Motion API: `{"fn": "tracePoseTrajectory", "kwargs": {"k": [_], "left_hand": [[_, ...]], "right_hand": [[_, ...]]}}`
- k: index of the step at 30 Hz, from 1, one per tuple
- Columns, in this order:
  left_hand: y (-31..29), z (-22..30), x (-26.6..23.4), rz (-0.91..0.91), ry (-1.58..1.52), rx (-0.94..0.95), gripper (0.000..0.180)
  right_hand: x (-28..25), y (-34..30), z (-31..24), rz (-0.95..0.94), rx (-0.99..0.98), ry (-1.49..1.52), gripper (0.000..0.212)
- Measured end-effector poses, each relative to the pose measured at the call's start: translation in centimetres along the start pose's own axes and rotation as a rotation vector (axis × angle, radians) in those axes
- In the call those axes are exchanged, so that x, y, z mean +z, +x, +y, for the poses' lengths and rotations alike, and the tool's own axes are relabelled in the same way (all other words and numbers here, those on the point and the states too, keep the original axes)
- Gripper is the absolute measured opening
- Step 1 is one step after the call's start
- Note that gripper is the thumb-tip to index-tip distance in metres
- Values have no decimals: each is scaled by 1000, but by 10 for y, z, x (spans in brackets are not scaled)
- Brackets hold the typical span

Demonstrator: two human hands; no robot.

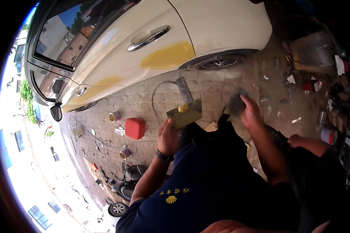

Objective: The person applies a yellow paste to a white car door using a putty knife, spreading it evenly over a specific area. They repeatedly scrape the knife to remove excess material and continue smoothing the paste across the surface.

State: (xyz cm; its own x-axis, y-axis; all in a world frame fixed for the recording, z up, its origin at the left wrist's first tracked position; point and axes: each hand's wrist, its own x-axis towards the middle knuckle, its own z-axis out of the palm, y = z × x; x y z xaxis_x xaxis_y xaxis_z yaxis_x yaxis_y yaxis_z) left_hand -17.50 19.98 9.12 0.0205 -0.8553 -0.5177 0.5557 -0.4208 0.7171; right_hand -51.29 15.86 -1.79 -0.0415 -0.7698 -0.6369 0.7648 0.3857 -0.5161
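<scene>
My left hand point(167, 139) pinches the edge of a flat, dull olive putty board point(188, 117). A small lump of yellow putty point(182, 108) sits near the board's far edge. To the right, my right hand point(251, 112) is closed on a thin dark putty spreader point(235, 102), thumb and fingers on its side. Board and spreader are apart, both held in front of my body. Beyond them stands a cream car point(221, 23). Yellow filler patches point(169, 55) cover its side below the door handle point(148, 38) and farther along the front door.
A red container point(135, 128) and several open cans point(114, 116) stand on the brick paving, with a hose point(153, 99) and a long grey bar point(184, 90) nearby. A scooter point(130, 186) is at lower left. Clutter lies far right; another person's arm point(309, 144) is beside me.
</scene>
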Motion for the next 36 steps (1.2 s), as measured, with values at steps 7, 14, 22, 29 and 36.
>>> {"fn": "tracePoseTrajectory", "kwargs": {"k": [7, 14, 22, 29, 36], "left_hand": [[33, 44, -85, -101, 109, -13, 34], [78, 121, -177, -33, 99, 120, 27], [104, 161, -202, -117, 197, 2, 26], [97, 169, -159, -164, 493, 36, 36], [141, 167, -164, -590, 1204, 573, 26]], "right_hand": [[54, 9, 54, 30, -96, 42, 30], [107, 46, 152, 195, -204, 90, 22], [143, 148, 220, 501, -378, -32, 19], [157, 239, 250, 568, -477, 58, 26], [183, 295, 273, 682, -420, 133, 28]]}}
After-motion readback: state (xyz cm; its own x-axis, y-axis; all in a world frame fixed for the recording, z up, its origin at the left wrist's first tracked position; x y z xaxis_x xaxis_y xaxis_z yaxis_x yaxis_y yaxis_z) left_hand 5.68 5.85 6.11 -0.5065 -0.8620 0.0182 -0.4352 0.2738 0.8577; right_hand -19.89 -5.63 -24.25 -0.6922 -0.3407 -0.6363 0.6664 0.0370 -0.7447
